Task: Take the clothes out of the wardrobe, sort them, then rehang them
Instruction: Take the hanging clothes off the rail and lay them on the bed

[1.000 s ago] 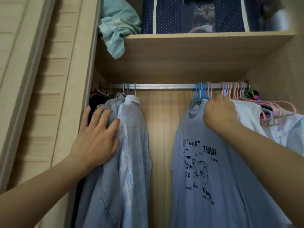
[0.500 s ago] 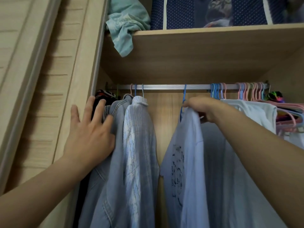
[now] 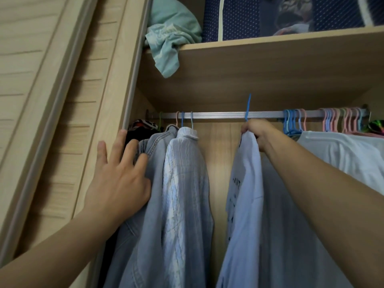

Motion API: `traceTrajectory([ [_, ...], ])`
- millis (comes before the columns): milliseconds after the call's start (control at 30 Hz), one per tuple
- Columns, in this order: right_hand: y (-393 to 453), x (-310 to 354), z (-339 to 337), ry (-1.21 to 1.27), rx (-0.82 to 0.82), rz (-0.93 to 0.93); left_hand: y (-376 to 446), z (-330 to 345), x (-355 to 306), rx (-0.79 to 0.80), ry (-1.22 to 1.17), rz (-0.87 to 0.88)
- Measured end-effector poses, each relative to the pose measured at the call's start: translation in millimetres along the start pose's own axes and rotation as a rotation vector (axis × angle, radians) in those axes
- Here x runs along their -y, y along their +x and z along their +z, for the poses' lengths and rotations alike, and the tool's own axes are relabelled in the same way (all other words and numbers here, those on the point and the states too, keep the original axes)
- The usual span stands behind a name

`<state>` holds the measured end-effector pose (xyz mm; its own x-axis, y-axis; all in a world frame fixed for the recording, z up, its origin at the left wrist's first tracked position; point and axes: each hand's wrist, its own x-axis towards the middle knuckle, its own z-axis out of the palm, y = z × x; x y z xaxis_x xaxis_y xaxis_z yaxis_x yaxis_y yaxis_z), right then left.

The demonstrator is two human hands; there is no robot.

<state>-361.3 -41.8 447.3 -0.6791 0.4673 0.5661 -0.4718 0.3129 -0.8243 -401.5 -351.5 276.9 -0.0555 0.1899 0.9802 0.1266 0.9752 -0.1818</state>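
Observation:
Inside the wardrobe a metal rail (image 3: 220, 115) carries clothes on hangers. My right hand (image 3: 257, 133) grips the collar of a pale blue printed T-shirt (image 3: 247, 183) at the neck of its blue hanger (image 3: 248, 108), whose hook stands raised above the rail. My left hand (image 3: 118, 181) lies flat, fingers spread, against a denim shirt (image 3: 149, 204) at the left. A striped light-blue shirt (image 3: 185, 183) hangs beside it. A white garment (image 3: 340, 150) hangs to the right.
Several empty blue and pink hangers (image 3: 324, 121) crowd the rail's right end. The sliding door frame (image 3: 133, 65) borders the opening on the left. On the shelf (image 3: 270, 44) above lie a teal cloth (image 3: 170, 42) and a navy dotted storage bag (image 3: 239, 17).
My right hand slid the T-shirt leftward along the rail, turning it edge-on, and has lifted its blue hook above the rail. My left hand stayed pressed on the denim shirt.

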Motion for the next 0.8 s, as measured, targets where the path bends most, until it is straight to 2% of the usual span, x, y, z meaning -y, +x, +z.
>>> traceTrajectory([
  [100, -41, 0, 8, 0.082, -0.001, -0.168, 2, -4, 4, 0.023, -0.019, -0.007],
  [233, -142, -55, 24, 0.072, 0.050, -0.367, 6, -14, 8, 0.055, -0.163, -0.013],
  [300, -199, -93, 34, 0.094, 0.066, -0.403, 10, -28, 7, 0.115, -0.358, -0.085],
  [400, -259, -150, 59, 0.114, 0.071, -0.358, 6, -59, -15, 0.248, -0.723, -0.255],
  [434, -273, -165, 69, 0.088, 0.058, -0.337, 0, -68, -28, 0.298, -0.753, -0.239],
  [500, -294, -186, 91, 0.029, 0.057, -0.313, -16, -80, -54, 0.521, -0.703, -0.157],
  [567, -311, -193, 112, -0.006, 0.070, -0.327, -31, -79, -74, 0.753, -0.568, -0.046],
  [600, -316, -193, 120, -0.014, 0.077, -0.344, -36, -75, -79, 0.808, -0.501, 0.002],
  [667, -323, -187, 128, -0.075, 0.127, -0.424, -41, -68, -75, 0.775, -0.413, 0.024],
  [700, -323, -184, 126, -0.140, 0.194, -0.500, -42, -65, -69, 0.700, -0.364, 0.032],
  [767, -316, -176, 111, -0.276, 0.369, -0.684, -44, -58, -52, 0.418, -0.217, 0.101],
  [800, -309, -171, 98, -0.336, 0.382, -0.777, -45, -54, -40, 0.285, -0.140, 0.141],
])
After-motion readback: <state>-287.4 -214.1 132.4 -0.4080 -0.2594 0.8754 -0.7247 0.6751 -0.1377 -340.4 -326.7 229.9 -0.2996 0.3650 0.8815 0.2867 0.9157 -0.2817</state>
